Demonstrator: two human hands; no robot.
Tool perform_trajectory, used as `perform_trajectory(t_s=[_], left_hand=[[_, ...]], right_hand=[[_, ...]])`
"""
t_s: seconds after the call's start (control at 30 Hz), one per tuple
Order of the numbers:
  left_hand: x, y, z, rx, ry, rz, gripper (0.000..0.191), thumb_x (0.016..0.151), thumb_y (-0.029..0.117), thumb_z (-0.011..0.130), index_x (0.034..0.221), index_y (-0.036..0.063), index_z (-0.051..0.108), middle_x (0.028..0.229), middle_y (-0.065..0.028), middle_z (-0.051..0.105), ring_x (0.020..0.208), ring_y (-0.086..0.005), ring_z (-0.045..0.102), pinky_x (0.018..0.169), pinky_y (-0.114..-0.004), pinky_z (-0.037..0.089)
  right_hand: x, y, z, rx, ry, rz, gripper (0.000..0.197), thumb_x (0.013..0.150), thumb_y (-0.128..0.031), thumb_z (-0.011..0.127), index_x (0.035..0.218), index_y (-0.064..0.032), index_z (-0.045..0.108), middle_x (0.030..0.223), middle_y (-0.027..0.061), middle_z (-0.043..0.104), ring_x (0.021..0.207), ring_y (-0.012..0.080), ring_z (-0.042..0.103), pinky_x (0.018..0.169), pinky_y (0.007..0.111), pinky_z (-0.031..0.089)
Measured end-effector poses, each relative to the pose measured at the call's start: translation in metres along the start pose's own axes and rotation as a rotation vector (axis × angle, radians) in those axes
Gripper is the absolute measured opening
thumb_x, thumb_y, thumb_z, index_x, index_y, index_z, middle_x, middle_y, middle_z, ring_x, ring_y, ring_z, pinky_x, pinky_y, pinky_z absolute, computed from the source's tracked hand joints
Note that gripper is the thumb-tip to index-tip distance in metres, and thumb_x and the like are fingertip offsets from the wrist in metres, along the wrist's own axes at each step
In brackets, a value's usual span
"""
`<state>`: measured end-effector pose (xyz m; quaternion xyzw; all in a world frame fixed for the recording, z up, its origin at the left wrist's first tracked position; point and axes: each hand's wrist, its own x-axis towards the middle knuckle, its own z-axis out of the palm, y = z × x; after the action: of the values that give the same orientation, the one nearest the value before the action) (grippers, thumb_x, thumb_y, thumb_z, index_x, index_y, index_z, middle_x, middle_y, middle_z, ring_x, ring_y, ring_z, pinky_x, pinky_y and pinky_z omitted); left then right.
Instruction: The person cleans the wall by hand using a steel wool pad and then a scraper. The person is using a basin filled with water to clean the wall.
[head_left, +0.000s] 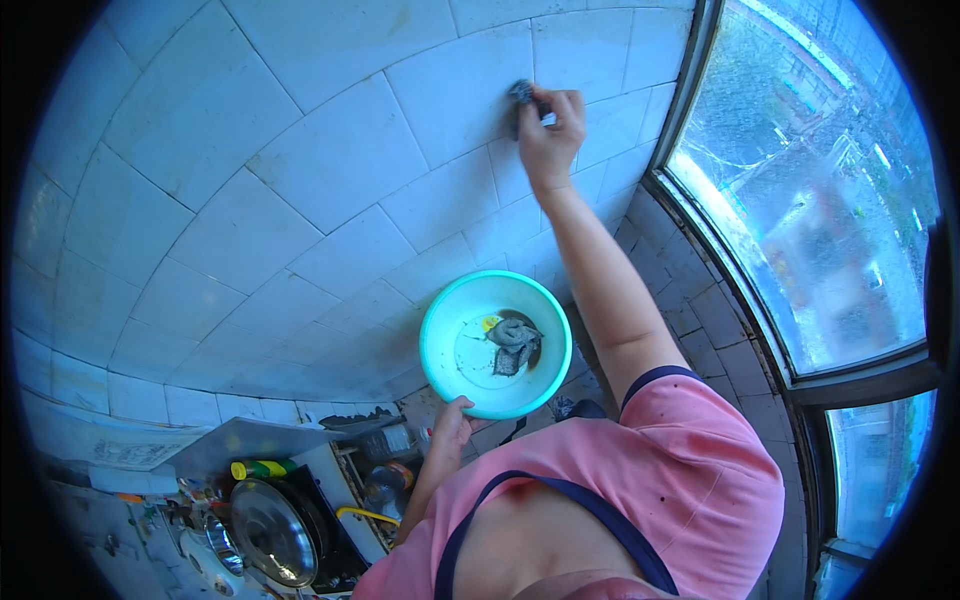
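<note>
My right hand (553, 135) is raised on an outstretched arm and pinches a dark scouring pad (520, 92), possibly steel wool, at the white tiled wall (330, 180). Whether the pad presses on the tile is hard to tell. Lower down, my left hand (451, 429) grips the near rim of a mint-green plastic basin (433, 360), thumb over the edge. A wet grey cloth (514, 341) lies crumpled in the basin beside a little dark water and a small yellow piece (490, 323).
A window (810, 187) with a dark frame is on the right. At lower left stand a lidded pan (274, 532) on a black cooktop, a green-and-yellow canister (262, 469) and a steel pot (223, 545). Plastic bottles (386, 484) sit below, near a yellow hose (367, 514).
</note>
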<state>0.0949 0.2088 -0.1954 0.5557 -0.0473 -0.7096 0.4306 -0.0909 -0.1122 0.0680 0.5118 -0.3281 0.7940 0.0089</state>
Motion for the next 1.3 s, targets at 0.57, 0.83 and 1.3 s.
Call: perform_trajectory(t_s=[0.57,0.83,1.3], left_hand=[[-0.007,0.003,0.002,0.009,0.003,0.061,0.049,0.076,0.012,0.052,0.123,0.0034,0.043,0.111,-0.0123,0.057,0.093,-0.0258,0.06,0.073,-0.042,0.054],[-0.016,0.01,0.007,0.033,0.016,0.006,0.048,0.076,0.011,0.051,0.123,0.0018,0.043,0.109,-0.0132,0.058,0.091,-0.026,0.061,0.072,-0.042,0.054],[0.016,0.013,-0.014,0.053,-0.053,-0.03,0.042,0.076,0.007,0.052,0.116,0.0021,0.044,0.099,-0.0112,0.058,0.081,-0.0239,0.062,0.062,-0.038,0.056]], right_hand=[[0.003,-0.012,0.006,0.021,0.025,0.11,0.019,0.069,0.003,0.061,0.086,-0.0052,0.066,0.076,0.0109,0.059,0.073,0.0279,0.056,0.065,0.036,0.048],[0.044,0.023,0.001,-0.039,0.064,-0.11,0.008,0.073,-0.002,0.062,0.081,-0.0031,0.064,0.079,0.0117,0.059,0.073,0.0292,0.055,0.07,0.036,0.046],[0.122,0.037,0.001,-0.017,0.213,-0.11,0.006,0.075,-0.002,0.07,0.081,-0.0021,0.067,0.079,0.0096,0.057,0.067,0.0193,0.056,0.062,0.029,0.046]])
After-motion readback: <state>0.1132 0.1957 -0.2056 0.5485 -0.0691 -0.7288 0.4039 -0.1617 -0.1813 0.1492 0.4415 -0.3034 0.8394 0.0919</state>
